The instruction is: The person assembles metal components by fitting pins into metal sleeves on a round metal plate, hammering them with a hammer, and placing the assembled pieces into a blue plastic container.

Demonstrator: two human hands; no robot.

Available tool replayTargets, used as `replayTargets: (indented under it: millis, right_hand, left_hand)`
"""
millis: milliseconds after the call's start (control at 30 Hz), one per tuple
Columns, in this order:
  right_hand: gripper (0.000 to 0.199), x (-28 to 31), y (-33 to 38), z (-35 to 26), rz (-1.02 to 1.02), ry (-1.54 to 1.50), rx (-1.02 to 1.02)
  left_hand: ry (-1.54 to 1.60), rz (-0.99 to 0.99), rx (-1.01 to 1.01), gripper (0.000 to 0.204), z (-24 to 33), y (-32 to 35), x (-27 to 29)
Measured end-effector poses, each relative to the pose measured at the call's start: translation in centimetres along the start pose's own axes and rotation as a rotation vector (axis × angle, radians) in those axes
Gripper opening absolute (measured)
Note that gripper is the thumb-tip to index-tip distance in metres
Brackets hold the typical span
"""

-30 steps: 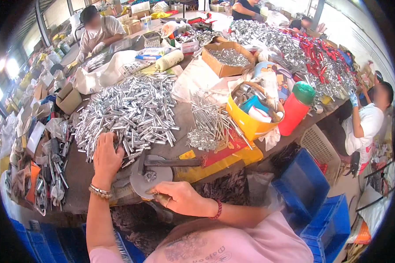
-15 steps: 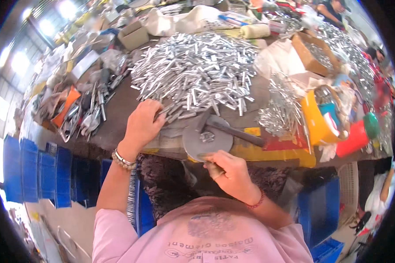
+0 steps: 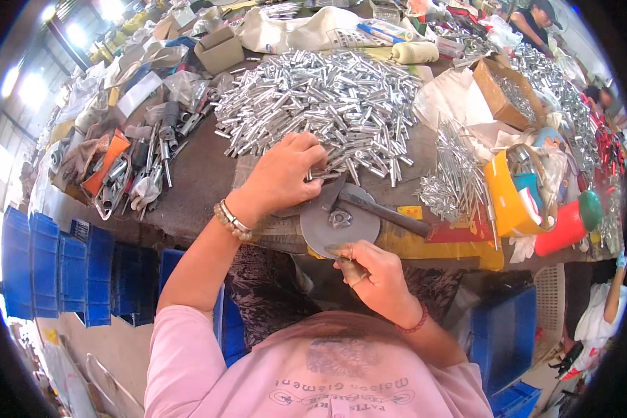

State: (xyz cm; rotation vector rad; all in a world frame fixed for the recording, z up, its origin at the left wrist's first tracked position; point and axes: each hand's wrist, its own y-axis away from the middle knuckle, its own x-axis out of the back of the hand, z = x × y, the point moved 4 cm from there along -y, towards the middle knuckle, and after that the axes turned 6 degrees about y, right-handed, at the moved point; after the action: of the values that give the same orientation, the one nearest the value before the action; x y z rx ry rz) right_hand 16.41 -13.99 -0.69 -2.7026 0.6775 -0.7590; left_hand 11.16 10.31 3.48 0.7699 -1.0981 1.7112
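My left hand [image 3: 285, 171] is at the near edge of a big pile of short silvery metal tubes [image 3: 327, 97], its fingers closed on a metal tube [image 3: 325, 176]. Just right of it lies a grey round plate [image 3: 317, 233] with a small nut-like metal piece [image 3: 341, 219] at its middle. A hammer [image 3: 386, 212] rests across the plate's far side, its handle pointing right. At the plate's near edge my right hand [image 3: 376, 275] is closed, thumb and fingers pinched, with brownish coverings on some fingers. Whatever it may hold is hidden.
Thin metal rods [image 3: 449, 174] lie right of the hammer, beside a yellow container [image 3: 505, 191] and a red container with a green end [image 3: 568, 230]. Tools and an orange piece [image 3: 108, 164] crowd the left. Blue bins [image 3: 42, 272] stand below the table. Another person [image 3: 533, 24] is at the far right.
My left hand has moved right and farther in, from the pile's near left edge to beside the plate. My right hand stays by the plate's near edge. The view has shifted slightly.
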Motion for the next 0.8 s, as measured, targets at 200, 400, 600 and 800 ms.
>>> replayTargets:
  millis: [200, 400, 600, 800]
  right_hand:
    - [0.016, 0.3, -0.1, 0.0, 0.002, 0.054, 0.050]
    - [0.015, 0.2, -0.3, 0.2, 0.057, 0.028, 0.088]
    - [0.010, 0.5, -0.3, -0.4, -0.001, 0.066, 0.067]
    - [0.013, 0.0, 0.0, 0.6, 0.028, -0.006, 0.081]
  left_hand:
    - [-0.116, -0.009, 0.088, 0.019, -1.6, 4.3, 2.1]
    - [-0.083, 0.084, 0.080, 0.019, 0.3, 3.4, 2.8]
    - [0.023, 0.081, -0.145, 0.019, 2.8, -2.6, -0.7]
    - [-0.120, -0.083, -0.092, 0.008, 2.0, -3.7, -1.3]
